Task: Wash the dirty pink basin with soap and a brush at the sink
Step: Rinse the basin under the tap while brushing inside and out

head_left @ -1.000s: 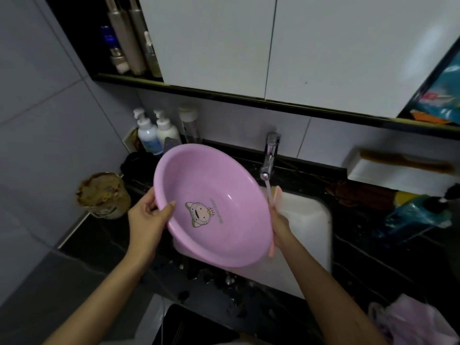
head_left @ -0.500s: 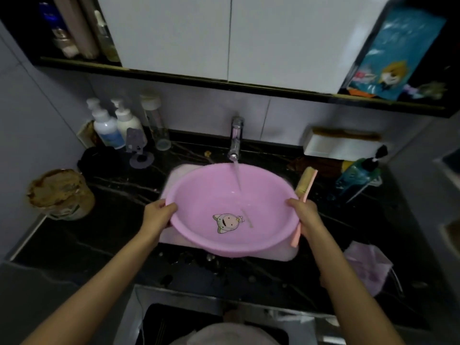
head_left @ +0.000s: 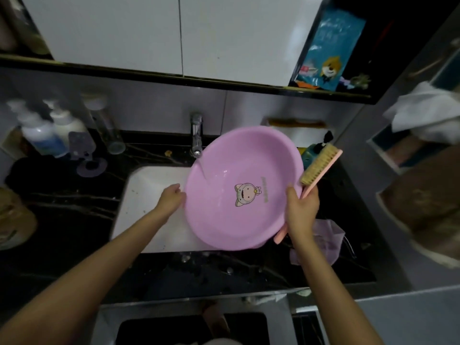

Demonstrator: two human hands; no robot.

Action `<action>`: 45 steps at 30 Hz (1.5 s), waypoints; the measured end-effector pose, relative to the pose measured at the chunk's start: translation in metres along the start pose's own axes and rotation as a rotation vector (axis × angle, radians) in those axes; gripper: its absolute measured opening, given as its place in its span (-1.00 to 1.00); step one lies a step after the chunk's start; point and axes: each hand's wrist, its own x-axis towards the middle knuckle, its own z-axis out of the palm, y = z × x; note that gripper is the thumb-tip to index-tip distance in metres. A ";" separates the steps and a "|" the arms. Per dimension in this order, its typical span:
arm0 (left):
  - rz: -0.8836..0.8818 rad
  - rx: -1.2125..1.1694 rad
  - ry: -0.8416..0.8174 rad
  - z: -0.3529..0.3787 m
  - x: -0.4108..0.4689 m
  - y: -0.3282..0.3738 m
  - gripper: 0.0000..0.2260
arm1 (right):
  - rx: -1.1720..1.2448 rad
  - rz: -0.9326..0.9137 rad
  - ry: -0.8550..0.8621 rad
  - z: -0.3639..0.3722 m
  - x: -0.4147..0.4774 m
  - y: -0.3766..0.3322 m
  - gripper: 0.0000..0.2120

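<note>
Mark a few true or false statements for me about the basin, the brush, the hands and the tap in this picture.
1. Water from the tap is running into the basin. True.
2. The left hand holds the brush. False: the right hand grips the brush's handle along with the basin's rim, and the left hand grips only the opposite rim.
3. The basin lies flat in the sink. False: both hands hold it tilted above the sink.
4. A cartoon figure shows on the inside of the basin. True.
5. The brush's bristles are scrubbing the inside of the basin. False: they stick up outside the rim, on the right.
</note>
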 end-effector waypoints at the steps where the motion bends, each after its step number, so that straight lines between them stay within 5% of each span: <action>1: 0.078 0.093 0.033 -0.001 0.006 0.008 -0.49 | -0.007 -0.029 0.009 -0.001 -0.005 -0.002 -0.79; 7: 0.648 0.475 0.241 -0.007 0.042 0.094 -0.35 | -0.158 -0.213 -0.054 0.000 -0.013 -0.006 -0.85; 11: 0.757 0.704 0.189 -0.012 0.062 0.132 -0.40 | -0.344 -0.380 -0.107 0.006 -0.001 -0.013 -0.55; 17: 0.910 0.850 0.273 -0.017 0.066 0.138 -0.63 | -0.522 -0.537 -0.157 0.006 0.011 -0.019 -0.52; 22: 0.824 1.001 0.182 -0.015 0.068 0.121 -0.31 | -0.606 -0.663 -0.165 0.010 0.022 -0.034 -0.49; 28: 0.720 1.189 0.119 -0.021 0.051 0.129 -0.31 | -0.766 -0.910 -0.288 0.023 0.022 -0.050 -0.41; 32: 0.723 1.065 0.171 -0.022 0.032 0.094 -0.30 | -0.865 -1.044 -0.338 0.032 0.014 -0.049 -0.23; 39: 0.748 0.965 0.159 -0.035 0.004 0.048 -0.35 | -0.949 -1.195 -0.293 0.049 -0.007 -0.048 -0.20; 42: 0.697 0.841 0.121 -0.043 -0.015 0.044 -0.37 | -0.838 -1.128 -0.241 0.046 -0.015 -0.049 -0.33; 45: 0.524 0.462 -0.038 -0.043 -0.039 0.034 -0.46 | -0.624 -0.772 -0.183 0.027 -0.024 -0.051 -0.52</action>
